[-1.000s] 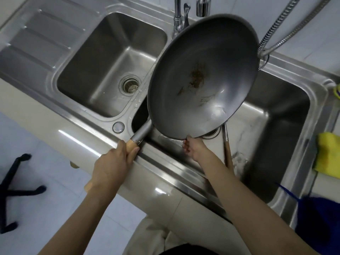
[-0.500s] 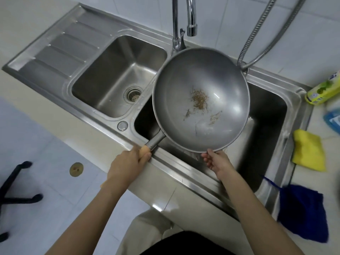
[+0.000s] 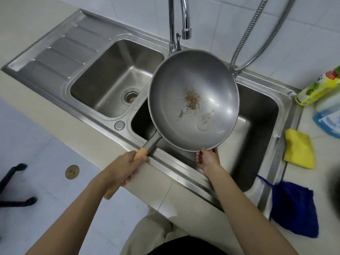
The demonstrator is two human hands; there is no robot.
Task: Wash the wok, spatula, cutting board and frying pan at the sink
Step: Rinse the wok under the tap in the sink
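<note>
A grey metal wok (image 3: 217, 85) with brown food residue at its bottom is held above the right basin of the steel double sink (image 3: 287, 100). My left hand (image 3: 123, 170) is closed around its wooden handle at the sink's front edge. My right hand (image 3: 207, 159) grips the wok's near rim from below. The wok sits roughly level, its far rim just under the tap (image 3: 185, 32). No water runs. The spatula, cutting board and frying pan are not visible.
The left basin (image 3: 103, 83) with a drain and a ridged draining board (image 3: 62, 52) lie to the left. A coiled spray hose (image 3: 257, 28) hangs at the back right. Dish soap bottles (image 3: 318, 89), a yellow sponge cloth (image 3: 298, 150) and a blue cloth (image 3: 294, 208) sit on the right counter.
The wok has tipped from steeply tilted toward me to roughly level over the right basin. The spatula seen in the basin earlier is now hidden. Both hands keep their grip.
</note>
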